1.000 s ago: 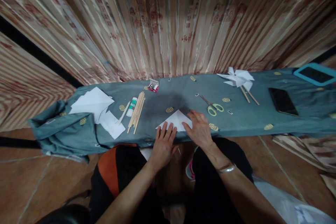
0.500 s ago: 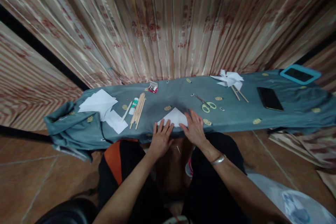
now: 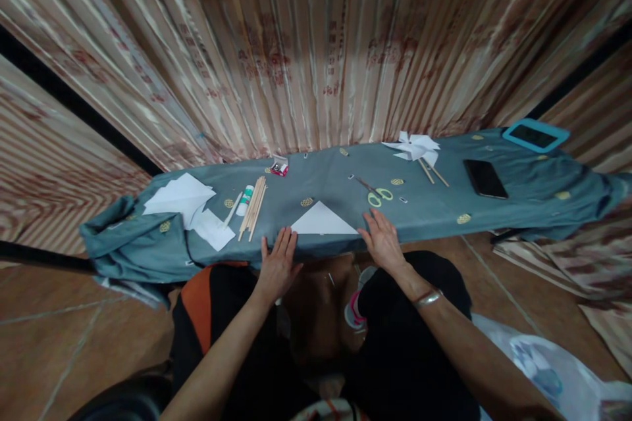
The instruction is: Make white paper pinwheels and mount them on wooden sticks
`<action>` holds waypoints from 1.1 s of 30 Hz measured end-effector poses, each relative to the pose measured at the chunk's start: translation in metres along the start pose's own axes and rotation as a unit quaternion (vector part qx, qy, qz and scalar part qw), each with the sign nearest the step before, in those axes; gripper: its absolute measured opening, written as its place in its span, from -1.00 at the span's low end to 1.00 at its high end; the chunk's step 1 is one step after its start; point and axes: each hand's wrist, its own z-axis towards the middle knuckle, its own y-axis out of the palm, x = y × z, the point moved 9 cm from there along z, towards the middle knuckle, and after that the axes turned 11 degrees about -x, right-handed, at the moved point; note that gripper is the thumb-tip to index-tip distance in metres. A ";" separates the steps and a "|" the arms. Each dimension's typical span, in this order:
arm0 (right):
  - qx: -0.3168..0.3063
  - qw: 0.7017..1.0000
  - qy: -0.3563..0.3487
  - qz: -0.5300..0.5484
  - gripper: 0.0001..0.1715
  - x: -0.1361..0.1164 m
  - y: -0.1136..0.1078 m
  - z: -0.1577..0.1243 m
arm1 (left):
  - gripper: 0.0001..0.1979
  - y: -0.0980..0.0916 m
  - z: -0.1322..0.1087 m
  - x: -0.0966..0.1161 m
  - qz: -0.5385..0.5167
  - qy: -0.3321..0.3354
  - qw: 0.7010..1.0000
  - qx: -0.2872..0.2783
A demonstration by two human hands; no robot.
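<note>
A sheet of white paper folded into a triangle [image 3: 322, 220] lies at the front edge of the cloth-covered table [image 3: 340, 170], its long side toward me. My left hand [image 3: 278, 266] rests at its left corner with the fingers stretched out. At the opposite corner is my right hand [image 3: 383, 241], fingers extended and flat near the paper's tip. Neither hand grips anything. Just beyond my right hand lie scissors with green handles [image 3: 376, 197]. Left of the triangle are several wooden sticks [image 3: 253, 209] and a glue stick [image 3: 245, 200].
White paper sheets [image 3: 180, 197] and a white pencil-like stick [image 3: 232, 210] lie at the left. A small open red-and-white box [image 3: 280, 166] stands at the back. Rightward are paper pinwheels [image 3: 415, 146] on sticks, a black phone [image 3: 485, 179] and a blue-framed tablet [image 3: 536, 136]. A curtain hangs behind.
Both my hands have slid apart, from on top of the folded paper out to its two corners, so the whole triangle now shows. The view has shifted slightly.
</note>
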 end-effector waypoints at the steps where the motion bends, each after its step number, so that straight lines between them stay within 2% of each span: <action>1: 0.001 1.000 0.001 0.008 -0.47 0.001 -0.001 0.001 | -0.33 0.000 0.000 0.000 -0.001 -0.001 1.000 -0.001; 5: -0.001 0.999 0.008 0.047 -0.50 0.001 -0.006 0.007 | -0.35 0.002 0.001 0.000 -0.005 -0.007 1.000 -0.003; 11: -0.047 0.995 -0.016 0.085 -0.61 -0.022 0.004 0.024 | -0.36 0.004 0.002 -0.001 -0.007 0.000 1.000 0.021; 17: -0.025 0.977 -0.001 0.212 -0.87 -0.027 0.012 0.039 | -0.37 0.005 0.004 -0.003 -0.008 -0.005 1.000 0.022; 21: -0.003 0.970 0.012 0.244 -0.90 -0.022 0.013 0.045 | -0.37 0.006 0.004 -0.004 -0.011 -0.002 0.999 0.032; 24: 0.033 0.963 0.029 0.266 -0.86 -0.011 0.005 0.049 | -0.35 0.001 0.004 -0.004 -0.021 -0.001 0.998 0.067; 27: 0.084 0.956 0.058 0.275 -0.79 0.003 -0.013 0.050 | -0.31 -0.010 0.007 -0.004 -0.034 -0.001 0.993 0.109; 29: 0.116 0.956 0.057 0.264 -0.78 0.004 -0.027 0.046 | -0.29 -0.017 0.010 -0.002 -0.051 -0.002 0.991 0.126; 31: 0.130 0.967 0.018 0.219 -0.79 -0.012 -0.040 0.040 | -0.28 -0.024 0.014 0.002 -0.069 0.005 0.988 0.141; 33: 0.113 0.982 -0.051 0.141 -0.80 -0.041 -0.045 0.032 | -0.27 -0.032 0.018 0.009 -0.077 0.020 0.984 0.163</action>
